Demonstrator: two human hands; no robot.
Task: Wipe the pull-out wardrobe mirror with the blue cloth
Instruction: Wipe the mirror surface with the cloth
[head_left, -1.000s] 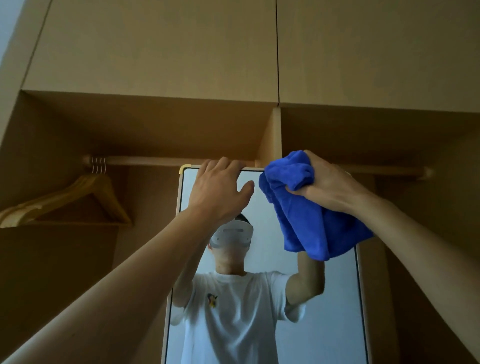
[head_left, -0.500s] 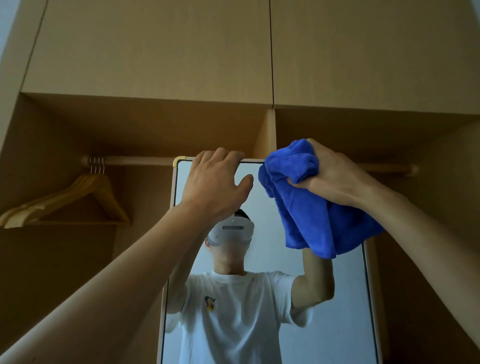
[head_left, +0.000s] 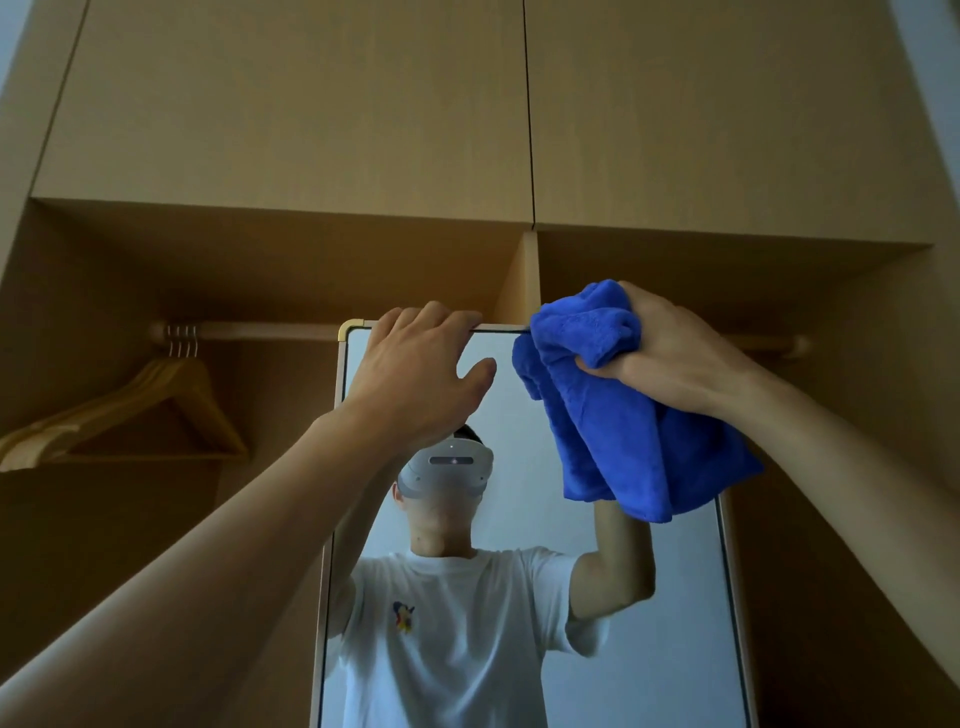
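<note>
The tall pull-out mirror stands in front of me in a thin pale frame with a gold top-left corner. My left hand grips its top edge, fingers hooked over the frame and thumb against the glass. My right hand holds the bunched blue cloth up at the mirror's top right corner, where the cloth hangs down over the glass. The mirror reflects a person in a white T-shirt and headset with raised arms.
The mirror sits in an open wooden wardrobe. A wooden rail runs behind it, with several wooden hangers at the left. Closed upper cabinet doors are overhead. A vertical divider stands behind the mirror's top.
My right hand has carried the blue cloth a little up and to the right, to the mirror's top edge. My left hand keeps its grip on the frame.
</note>
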